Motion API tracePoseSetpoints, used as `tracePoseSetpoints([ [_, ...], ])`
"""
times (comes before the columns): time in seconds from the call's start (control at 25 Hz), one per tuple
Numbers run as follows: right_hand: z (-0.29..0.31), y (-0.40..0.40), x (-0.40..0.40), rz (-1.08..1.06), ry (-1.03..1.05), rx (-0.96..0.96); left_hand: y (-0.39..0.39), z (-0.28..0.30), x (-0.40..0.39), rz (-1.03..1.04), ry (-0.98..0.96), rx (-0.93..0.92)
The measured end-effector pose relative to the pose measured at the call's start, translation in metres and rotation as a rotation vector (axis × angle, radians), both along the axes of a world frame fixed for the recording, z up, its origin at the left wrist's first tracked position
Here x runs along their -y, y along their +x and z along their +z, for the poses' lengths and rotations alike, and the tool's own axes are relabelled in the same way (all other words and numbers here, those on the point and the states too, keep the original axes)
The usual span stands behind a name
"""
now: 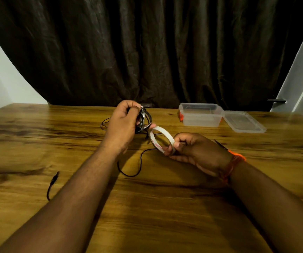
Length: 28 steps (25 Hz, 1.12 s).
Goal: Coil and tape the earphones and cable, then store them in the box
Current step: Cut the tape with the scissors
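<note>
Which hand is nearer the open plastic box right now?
Right. The right hand holds the tape roll in front of the box; the left hand grips the coil further left.

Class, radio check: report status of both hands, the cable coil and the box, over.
Left hand grips black cable coil; right hand pinches tape roll beside it. Clear box open, lid beside it. Loose cable trails across table.

The box (201,115) stands at the table's (37,136) far right, its lid (243,121) lying just right of it.
</note>
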State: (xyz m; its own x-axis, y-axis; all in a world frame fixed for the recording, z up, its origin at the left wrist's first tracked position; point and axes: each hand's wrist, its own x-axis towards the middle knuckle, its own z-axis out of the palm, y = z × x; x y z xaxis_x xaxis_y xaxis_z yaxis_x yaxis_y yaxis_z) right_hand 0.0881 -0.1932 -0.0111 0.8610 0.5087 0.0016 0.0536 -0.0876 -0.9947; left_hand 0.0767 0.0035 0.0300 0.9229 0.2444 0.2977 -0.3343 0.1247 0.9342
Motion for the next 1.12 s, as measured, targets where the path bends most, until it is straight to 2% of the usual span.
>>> tracePoseSetpoints([
  [0.12, -0.001, 0.0, 0.0, 0.016, -0.037, -0.002, -0.001, 0.0, 0.0, -0.013, 0.031, 0.007],
  [0.28, 0.003, 0.0, 0.005, 0.075, -0.178, 0.105, 0.002, -0.004, -0.001, -0.032, 0.147, 0.045],
  [0.48, 0.017, -0.001, 0.018, 0.105, -0.191, 0.094, 0.003, -0.005, -0.001, -0.032, 0.22, 0.074],
  [0.56, 0.029, 0.007, 0.033, 0.01, -0.294, 0.212, 0.002, -0.007, 0.002, -0.044, 0.293, 0.086],
  [0.68, 0.046, 0.015, 0.059, -0.319, -0.59, 0.526, 0.002, -0.01, 0.006, -0.053, 0.307, 0.119],
  [0.72, 0.049, 0.012, 0.062, -0.314, -0.606, 0.544, 0.001, -0.01, 0.006, -0.055, 0.296, 0.115],
  [0.88, 0.043, -0.012, 0.027, 0.013, -0.605, 0.44, 0.001, -0.01, 0.005, 0.062, 0.45, 0.146],
  [1.0, 0.021, -0.013, -0.004, -0.036, -0.55, 0.548, 0.003, -0.011, 0.006, 0.084, 0.462, 0.205],
  [1.12, 0.004, -0.013, -0.018, -0.128, -0.364, 0.42, 0.004, -0.013, 0.009, 0.065, 0.465, 0.227],
])
